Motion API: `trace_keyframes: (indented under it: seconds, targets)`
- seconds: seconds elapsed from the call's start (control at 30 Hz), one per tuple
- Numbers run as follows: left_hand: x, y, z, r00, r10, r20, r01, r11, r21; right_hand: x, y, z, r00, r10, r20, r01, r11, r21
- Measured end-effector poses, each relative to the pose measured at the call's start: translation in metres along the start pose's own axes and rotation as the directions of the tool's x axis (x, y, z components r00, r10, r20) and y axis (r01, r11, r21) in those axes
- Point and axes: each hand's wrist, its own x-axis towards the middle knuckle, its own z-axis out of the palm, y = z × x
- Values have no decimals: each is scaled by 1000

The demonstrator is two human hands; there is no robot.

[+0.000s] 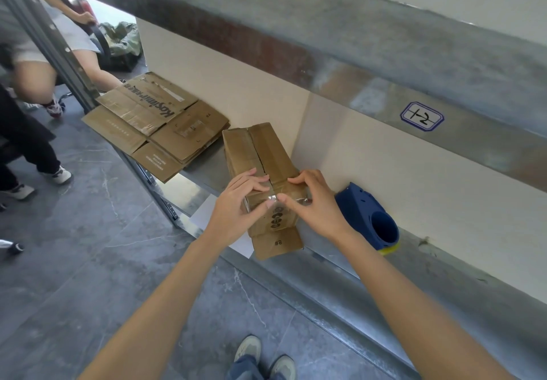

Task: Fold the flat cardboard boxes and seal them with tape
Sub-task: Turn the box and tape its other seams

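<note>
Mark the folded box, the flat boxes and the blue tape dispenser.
folded box (266,148): head view, its top flap.
flat boxes (154,120): head view, top sheet's middle.
blue tape dispenser (359,202): head view, its side face.

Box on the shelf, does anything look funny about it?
Yes. On the box, the top flaps don't meet: a dark crooked gap runs between them, and a loose flap marked #8 sticks out at its near end.
</note>
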Motion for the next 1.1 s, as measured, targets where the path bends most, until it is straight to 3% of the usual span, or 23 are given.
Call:
trace_keyframes:
  seconds: [0.1,0.4,0.8,1.1]
  targets:
    - [0,1,0,1000,-11,-27,11,1000,0,1,-2,0,1000,1,-25,-1,1000,26]
    - [1,-10,-14,995,9,99,-6,999,-37,8,5,-22,996,-9,84,5,999,51]
    - [1,-4,-12,999,6,54,-6,1000,-3,7,0,-19,999,13,48,-17,996,87]
    - [2,-7,-21,995,-32,96,38,998,-60,5,-1,-30,990,36,137,-53,990,127]
